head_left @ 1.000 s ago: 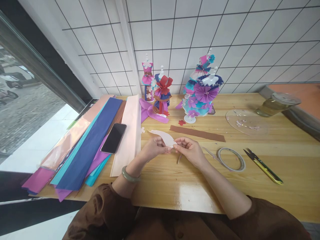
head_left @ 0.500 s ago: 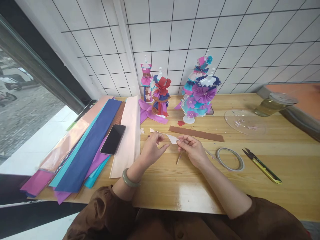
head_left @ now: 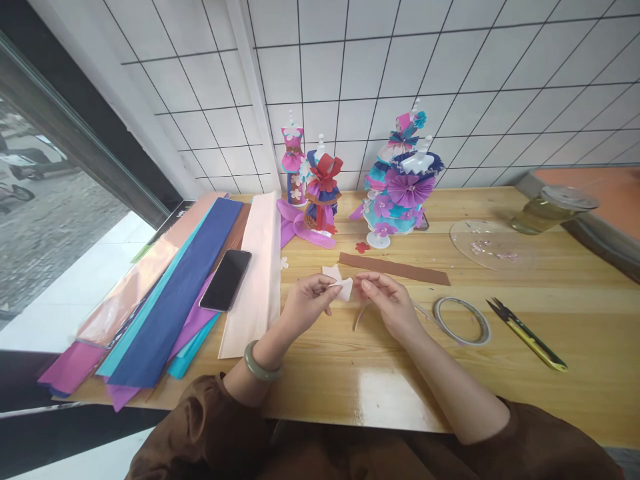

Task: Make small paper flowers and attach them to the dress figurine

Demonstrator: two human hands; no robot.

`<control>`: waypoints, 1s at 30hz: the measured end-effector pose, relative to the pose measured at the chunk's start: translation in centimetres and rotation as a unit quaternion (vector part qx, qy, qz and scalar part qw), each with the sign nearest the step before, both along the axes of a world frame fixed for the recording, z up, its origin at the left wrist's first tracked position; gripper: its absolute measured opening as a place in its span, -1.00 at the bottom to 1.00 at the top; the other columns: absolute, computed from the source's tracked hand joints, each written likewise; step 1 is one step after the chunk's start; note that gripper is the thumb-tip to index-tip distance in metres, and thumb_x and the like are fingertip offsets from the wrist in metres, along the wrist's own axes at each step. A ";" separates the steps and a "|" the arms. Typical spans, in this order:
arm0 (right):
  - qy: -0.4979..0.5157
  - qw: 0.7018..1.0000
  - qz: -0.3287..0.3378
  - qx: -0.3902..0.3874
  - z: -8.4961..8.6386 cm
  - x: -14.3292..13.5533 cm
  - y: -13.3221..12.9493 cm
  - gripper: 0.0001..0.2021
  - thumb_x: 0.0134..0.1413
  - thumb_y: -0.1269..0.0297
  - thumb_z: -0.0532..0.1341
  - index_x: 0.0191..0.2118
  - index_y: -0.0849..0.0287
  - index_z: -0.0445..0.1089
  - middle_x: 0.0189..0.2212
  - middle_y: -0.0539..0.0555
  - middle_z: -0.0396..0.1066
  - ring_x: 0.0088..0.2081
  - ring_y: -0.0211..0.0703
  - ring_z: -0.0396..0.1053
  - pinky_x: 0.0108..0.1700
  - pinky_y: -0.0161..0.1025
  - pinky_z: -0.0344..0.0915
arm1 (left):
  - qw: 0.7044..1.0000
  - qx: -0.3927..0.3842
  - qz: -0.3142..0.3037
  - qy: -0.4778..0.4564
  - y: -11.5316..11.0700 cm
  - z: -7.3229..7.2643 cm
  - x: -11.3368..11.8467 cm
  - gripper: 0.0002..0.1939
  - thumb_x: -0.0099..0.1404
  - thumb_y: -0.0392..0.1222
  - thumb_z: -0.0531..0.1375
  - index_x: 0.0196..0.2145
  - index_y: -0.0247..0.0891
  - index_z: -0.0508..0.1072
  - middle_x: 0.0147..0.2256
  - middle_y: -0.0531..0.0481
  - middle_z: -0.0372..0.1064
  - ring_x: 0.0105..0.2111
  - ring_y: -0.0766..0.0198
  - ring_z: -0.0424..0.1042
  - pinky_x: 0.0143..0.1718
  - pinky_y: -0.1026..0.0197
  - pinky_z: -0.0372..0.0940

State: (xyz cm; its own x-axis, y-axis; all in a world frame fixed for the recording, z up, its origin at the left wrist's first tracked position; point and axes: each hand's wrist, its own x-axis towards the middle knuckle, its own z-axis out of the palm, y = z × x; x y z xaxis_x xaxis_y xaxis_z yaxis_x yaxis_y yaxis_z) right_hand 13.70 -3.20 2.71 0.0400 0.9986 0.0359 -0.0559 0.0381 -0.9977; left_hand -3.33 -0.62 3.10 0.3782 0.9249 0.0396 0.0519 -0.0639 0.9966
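A small pale pink paper piece (head_left: 344, 288) is pinched between the thumb and fingers of my left hand (head_left: 306, 303). Just to its right, my right hand (head_left: 389, 301) has its thumb and fingertips pressed together; whatever they hold is too small to make out. A thin strip runs under my right hand to a roll of narrow tape (head_left: 461, 320) on the wooden table (head_left: 320, 380). Behind my hands lies a brown paper strip (head_left: 395, 269).
Small forms dressed in coloured paper (head_left: 323, 190) stand by the tiled wall. Folded paper sheets (head_left: 185, 293) and a phone (head_left: 226, 280) lie at left. Yellow-handled snips (head_left: 527, 333), a clear plate (head_left: 487, 245) and a glass jar (head_left: 545, 210) are at right.
My left fingers have closed on the pink paper, which was in my right hand before. The paper now shows folded or crumpled on the left side, and my right fingertips have come off it.
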 end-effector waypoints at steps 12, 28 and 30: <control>-0.043 0.998 0.030 -0.041 -0.9 -0.2 0.1 -0.73 -0.16 0.13 0.25 -0.32 0.20 0.41 -0.47 0.05 0.41 -0.45 -0.24 0.32 -0.38 -0.27 0.27 | 0.976 -0.174 -0.078 -0.103 0.0 -0.7 0.4 -0.68 0.03 -0.04 0.21 -0.41 -0.37 0.29 -0.50 0.05 0.27 -0.69 0.52 0.23 -0.74 0.42 0.20; -0.035 0.995 0.055 -0.078 -1.4 -0.1 0.4 -0.73 -0.15 0.13 0.24 -0.32 0.18 0.45 -0.37 0.08 0.48 -0.38 -0.18 0.38 -0.31 -0.24 0.29 | 0.976 -0.184 -0.008 -0.117 0.7 -1.1 0.0 -0.60 -0.12 -0.17 0.31 -0.29 -0.37 0.37 -0.43 0.00 0.31 -0.51 0.42 0.31 -0.64 0.39 0.27; -0.038 0.994 0.061 -0.077 -1.3 -0.1 0.4 -0.74 -0.14 0.13 0.24 -0.32 0.17 0.46 -0.36 0.08 0.48 -0.37 -0.18 0.38 -0.30 -0.23 0.29 | 0.977 -0.185 -0.009 -0.109 0.8 -1.1 0.0 -0.61 -0.12 -0.16 0.31 -0.30 -0.38 0.39 -0.44 -0.01 0.34 -0.54 0.44 0.30 -0.64 0.39 0.26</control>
State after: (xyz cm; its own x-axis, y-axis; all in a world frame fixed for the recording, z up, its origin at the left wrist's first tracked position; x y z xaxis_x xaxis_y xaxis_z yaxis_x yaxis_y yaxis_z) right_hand 13.61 -2.84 1.37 -0.0795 0.9896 -0.1195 0.0257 -0.1178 -0.9927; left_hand -3.31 0.15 1.98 0.4147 0.8841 -0.2152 -0.1621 0.3045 0.9386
